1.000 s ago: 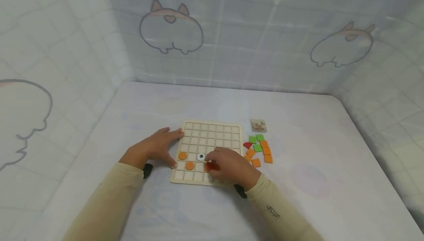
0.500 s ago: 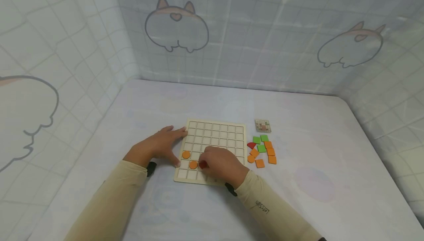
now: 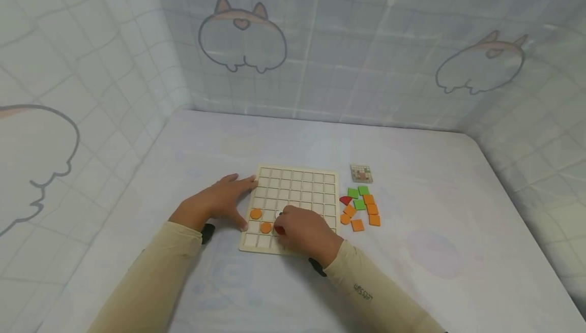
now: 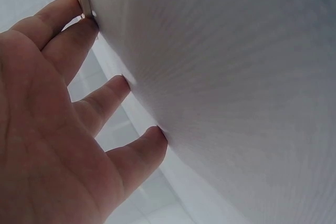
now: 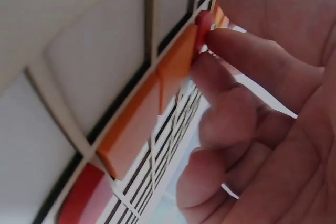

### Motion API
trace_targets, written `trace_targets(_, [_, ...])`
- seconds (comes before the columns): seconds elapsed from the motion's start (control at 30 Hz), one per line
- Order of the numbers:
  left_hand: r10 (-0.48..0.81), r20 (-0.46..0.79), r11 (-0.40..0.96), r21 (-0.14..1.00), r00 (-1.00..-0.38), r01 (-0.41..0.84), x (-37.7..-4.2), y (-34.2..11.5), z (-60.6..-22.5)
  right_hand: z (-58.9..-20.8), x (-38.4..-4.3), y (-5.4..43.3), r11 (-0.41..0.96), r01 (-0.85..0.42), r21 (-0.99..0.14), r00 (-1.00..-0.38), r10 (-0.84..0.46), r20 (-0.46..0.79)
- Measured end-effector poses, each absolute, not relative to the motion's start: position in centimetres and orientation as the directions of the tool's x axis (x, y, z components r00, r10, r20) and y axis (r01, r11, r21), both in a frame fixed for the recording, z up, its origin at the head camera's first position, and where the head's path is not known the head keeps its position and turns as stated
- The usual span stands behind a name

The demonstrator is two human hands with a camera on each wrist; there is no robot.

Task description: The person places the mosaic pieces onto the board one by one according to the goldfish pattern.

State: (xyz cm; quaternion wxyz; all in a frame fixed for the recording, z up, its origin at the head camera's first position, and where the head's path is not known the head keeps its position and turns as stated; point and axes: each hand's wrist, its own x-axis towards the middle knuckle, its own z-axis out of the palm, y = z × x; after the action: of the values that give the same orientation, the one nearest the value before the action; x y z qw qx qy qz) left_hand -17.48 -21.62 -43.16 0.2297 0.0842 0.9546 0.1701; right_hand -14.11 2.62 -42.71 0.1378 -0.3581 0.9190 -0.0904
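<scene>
A pale grid board (image 3: 299, 185) lies on the table. My left hand (image 3: 222, 201) is spread at its left edge; in the left wrist view, two fingertips touch the board's side and the other fingers (image 4: 107, 100) press the cloth. My right hand (image 3: 306, 231) is over the lower middle of the board, pinching a small red piece (image 5: 203, 30) at a cell. Beside that piece, in the right wrist view, are orange square tiles (image 5: 131, 124) and another red piece (image 5: 86, 195). Two orange discs (image 3: 265, 228) sit in cells to the left. My hand mostly hides a black-and-white disc.
Right of the board lie several loose orange squares (image 3: 373, 209), green squares (image 3: 359, 205), an orange disc (image 3: 345, 219) and a red quarter-round piece (image 3: 345, 200). A small patterned card (image 3: 361, 173) lies behind them. Cloth walls surround the table on the far side and both sides.
My right hand has moved left over the board with the red piece, now covering most of the black-and-white disc. The left hand stays at the board's edge. The head view has shifted slightly.
</scene>
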Motion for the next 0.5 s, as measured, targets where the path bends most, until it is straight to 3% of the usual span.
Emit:
trace_targets(0.2, [0.234, -0.406, 0.93, 0.358, -0.883, 0.081, -17.6, -21.6, -43.4, -42.0, -13.8, 4.5, 0.746, -0.574, -0.336, -0.74, -0.649, -0.176])
trace_targets(0.5, [0.213, -0.421, 0.934, 0.351, -0.882, 0.058, -17.8, -21.6, -43.5, -42.1, -14.3, 10.8, 0.846, -0.386, -0.368, -0.866, -0.47, -0.171])
